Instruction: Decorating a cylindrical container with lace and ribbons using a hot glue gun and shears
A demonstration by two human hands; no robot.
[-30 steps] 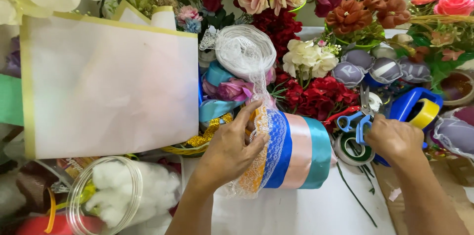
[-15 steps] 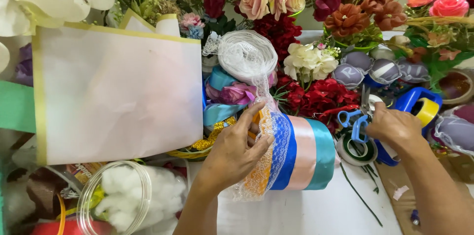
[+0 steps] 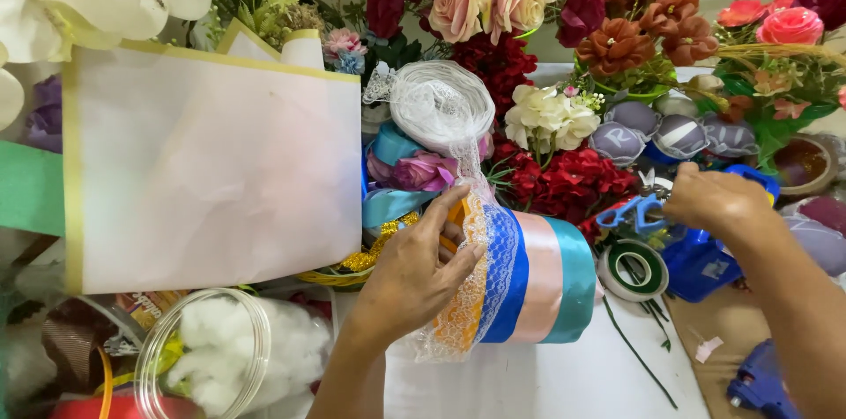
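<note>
- Our left hand (image 3: 414, 274) presses its fingers against the end of a fat roll wrapped in bands of blue, pale pink and turquoise satin ribbon (image 3: 529, 282), gripping the roll's near edge where a strip of white lace (image 3: 476, 287) lies over orange ribbon.
- The ribbon roll lies on its side on the white tabletop (image 3: 546, 384), roughly in the middle of the view, just in front of a cluster of dark red artificial flowers (image 3: 564, 181).
- The lace strip climbs from the roll to a white lace spool (image 3: 441, 106) standing above and behind our left hand.
- Our right hand (image 3: 718, 199) is curled, knuckles up, over a pair of blue-handled scissors (image 3: 630, 212); we cannot tell whether the fingers have closed on the handles.
- Just below the scissors sits a roll of green floral tape (image 3: 639, 269), touching a blue plastic container (image 3: 701, 265).
- A large sheet of pale pink wrapping paper with a yellow border (image 3: 211, 181) stands on the left.
- A clear round plastic tub of white cotton (image 3: 220, 353) sits at the lower left.
- A blue glue gun (image 3: 758, 384) lies on brown cardboard at the lower right.
- Pink, rust and red artificial roses (image 3: 617, 14) fill the back.
</note>
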